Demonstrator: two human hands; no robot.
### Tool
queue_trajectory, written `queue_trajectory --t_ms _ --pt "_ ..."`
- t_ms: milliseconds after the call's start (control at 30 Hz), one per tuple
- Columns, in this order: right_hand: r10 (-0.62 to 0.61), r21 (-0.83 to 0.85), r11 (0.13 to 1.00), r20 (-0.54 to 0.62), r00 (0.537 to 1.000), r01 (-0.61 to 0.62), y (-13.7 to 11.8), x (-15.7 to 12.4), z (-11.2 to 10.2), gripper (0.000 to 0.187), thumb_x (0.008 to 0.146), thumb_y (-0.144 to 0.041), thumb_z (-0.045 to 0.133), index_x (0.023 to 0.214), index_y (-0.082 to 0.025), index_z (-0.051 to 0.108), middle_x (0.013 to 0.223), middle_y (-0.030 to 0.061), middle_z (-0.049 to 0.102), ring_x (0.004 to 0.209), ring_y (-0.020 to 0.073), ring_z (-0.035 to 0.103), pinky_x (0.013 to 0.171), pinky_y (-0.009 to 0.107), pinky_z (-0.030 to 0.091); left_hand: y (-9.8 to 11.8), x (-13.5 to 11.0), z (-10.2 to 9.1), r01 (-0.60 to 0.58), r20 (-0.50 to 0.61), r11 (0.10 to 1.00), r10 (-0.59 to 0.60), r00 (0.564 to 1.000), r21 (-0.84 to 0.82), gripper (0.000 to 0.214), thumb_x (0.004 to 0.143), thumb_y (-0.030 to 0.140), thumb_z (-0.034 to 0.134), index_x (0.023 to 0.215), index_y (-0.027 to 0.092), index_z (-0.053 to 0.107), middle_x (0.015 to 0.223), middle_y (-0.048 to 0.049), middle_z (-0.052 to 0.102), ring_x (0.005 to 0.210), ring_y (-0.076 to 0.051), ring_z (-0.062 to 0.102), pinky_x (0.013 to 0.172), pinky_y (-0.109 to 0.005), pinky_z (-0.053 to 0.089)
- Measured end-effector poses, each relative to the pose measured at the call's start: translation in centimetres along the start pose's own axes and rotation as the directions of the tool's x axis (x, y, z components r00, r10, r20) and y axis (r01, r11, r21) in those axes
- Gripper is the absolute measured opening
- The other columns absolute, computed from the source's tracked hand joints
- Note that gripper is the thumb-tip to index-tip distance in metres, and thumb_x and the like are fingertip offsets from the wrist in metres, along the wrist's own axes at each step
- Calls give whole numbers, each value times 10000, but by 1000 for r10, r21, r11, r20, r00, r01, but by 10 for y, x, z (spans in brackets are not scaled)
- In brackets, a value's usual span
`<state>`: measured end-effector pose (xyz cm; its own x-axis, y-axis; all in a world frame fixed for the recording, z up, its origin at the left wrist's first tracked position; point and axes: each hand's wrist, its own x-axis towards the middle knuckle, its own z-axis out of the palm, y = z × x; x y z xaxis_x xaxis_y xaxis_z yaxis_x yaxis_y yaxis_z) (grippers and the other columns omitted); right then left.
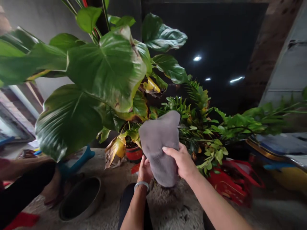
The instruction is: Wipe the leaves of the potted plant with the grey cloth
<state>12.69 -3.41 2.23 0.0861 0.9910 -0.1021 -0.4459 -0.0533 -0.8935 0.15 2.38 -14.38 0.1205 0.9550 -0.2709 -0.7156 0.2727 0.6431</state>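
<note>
Grey cloth [157, 137] is held up beside the pot [133, 154]. It looks soft and light, good to pinch by its edge. The right hand [186, 162] pinches its side; the left hand's [145, 172] fingers curl loosely, their hold too hidden to tell.

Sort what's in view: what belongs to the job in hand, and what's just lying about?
Belongs to the job:
grey cloth, held in the right fingers, left fingers at its edge
large-leaved plant, probably, being right in front

Lying about, apparently:
round basin
red bag-like item
blue item
</note>
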Motion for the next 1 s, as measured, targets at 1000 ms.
queue_trajectory --t_ms 1000 --pt "138 -568 816 12 990 -107 56 -79 -70 483 607 -288 576 1055 -165 711 1107 110 737 1101 307 645 953 371 478 -35 -153 58 267 -60 959 -273 960 -95 366 588 305 874 872 102 766 792 -122 789 977 -369 728 962 -450 532"
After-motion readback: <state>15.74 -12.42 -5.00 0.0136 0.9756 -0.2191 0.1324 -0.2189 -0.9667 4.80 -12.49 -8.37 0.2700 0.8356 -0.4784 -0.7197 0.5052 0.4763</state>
